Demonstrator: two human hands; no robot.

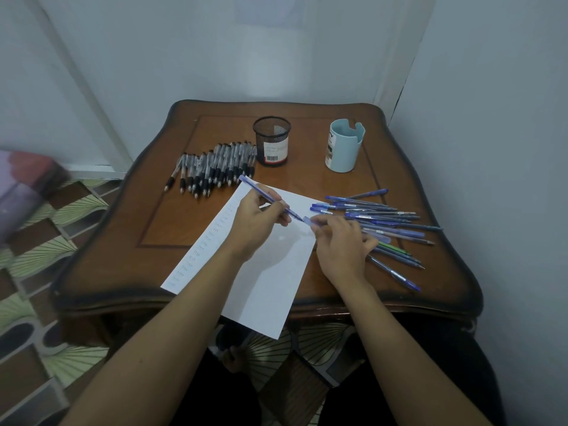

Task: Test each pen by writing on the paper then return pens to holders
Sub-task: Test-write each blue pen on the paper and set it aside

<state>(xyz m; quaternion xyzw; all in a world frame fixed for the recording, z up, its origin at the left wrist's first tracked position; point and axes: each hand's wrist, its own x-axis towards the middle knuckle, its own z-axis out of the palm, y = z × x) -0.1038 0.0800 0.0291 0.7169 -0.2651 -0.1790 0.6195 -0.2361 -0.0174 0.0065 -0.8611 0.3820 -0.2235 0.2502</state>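
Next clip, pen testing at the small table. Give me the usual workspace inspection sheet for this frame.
Surface: brown wooden table, with the paper overhanging its near edge.
Job's things: the paper has a column of writing along its left edge; black mesh holder and light blue holder stand at the back, no pens in either; black-grip pens lie in a row back left; blue pens heaped at right.
Clutter: nothing seen.
Hands: left hand grips a blue pen over the paper; right hand pinches a blue cap at the pen's tip.
Cables: nothing seen.
Surroundings: pale walls, patterned floor, blurred purple object far left.
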